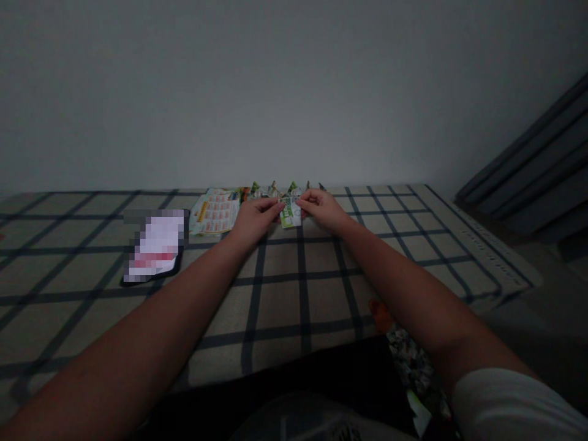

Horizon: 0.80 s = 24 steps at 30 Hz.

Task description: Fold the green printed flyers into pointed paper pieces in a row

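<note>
Between my two hands is a small piece of printed green and white paper (290, 214). My left hand (257, 217) pinches its left edge between thumb and fingers. On the opposite side, my right hand (325, 210) grips the upper right corner with thumb and fingertips. Just behind the hands stands a row of several small folded paper pieces (293, 186) with pointed tops, partly hidden by my fingers. A printed paper sheet (215, 212) with rows of orange boxes lies left of my left hand.
A phone (158, 245) with a lit, blurred screen lies at the left on the checked cloth (280, 294). A pale wall (294, 92) rises behind. Grey curtain folds (528, 159) hang at the right. Near my lap, orange and patterned scraps (408, 355) lie by my right forearm.
</note>
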### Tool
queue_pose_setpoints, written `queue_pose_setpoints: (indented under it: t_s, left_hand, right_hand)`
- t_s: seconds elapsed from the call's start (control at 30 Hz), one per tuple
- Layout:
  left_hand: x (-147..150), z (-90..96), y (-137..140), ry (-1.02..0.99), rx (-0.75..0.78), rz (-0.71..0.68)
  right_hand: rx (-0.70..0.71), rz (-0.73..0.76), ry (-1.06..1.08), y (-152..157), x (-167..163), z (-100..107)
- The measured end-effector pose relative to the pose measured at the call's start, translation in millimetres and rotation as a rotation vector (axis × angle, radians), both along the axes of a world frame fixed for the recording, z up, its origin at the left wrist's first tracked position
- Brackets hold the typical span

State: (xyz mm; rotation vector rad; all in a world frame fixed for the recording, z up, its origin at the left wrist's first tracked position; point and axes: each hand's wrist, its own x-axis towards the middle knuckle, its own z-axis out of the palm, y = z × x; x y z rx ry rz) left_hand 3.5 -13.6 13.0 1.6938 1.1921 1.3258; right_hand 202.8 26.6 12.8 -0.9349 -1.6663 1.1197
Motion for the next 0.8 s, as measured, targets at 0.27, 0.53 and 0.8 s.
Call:
queue_pose_setpoints:
  t_s: [0.27,0.53,0.8]
  left_hand:
    - [-1.8,-9.2,7.5,-0.106,-0.027,0.015]
    - [-4.6,-8.5,8.5,-0.052,0.008,0.103]
    - [1.9,-7.9,6.4,-0.162,-0.09,-0.024]
  right_hand:
    - [-0.011,0.006,0.02,-1.7,0.9,0.3]
    - [-0.099,0.063,0.048,-5.3,0.8,0.4]
    - [0.003,-0.011,-0.001,2.0,4.5,-2.8]
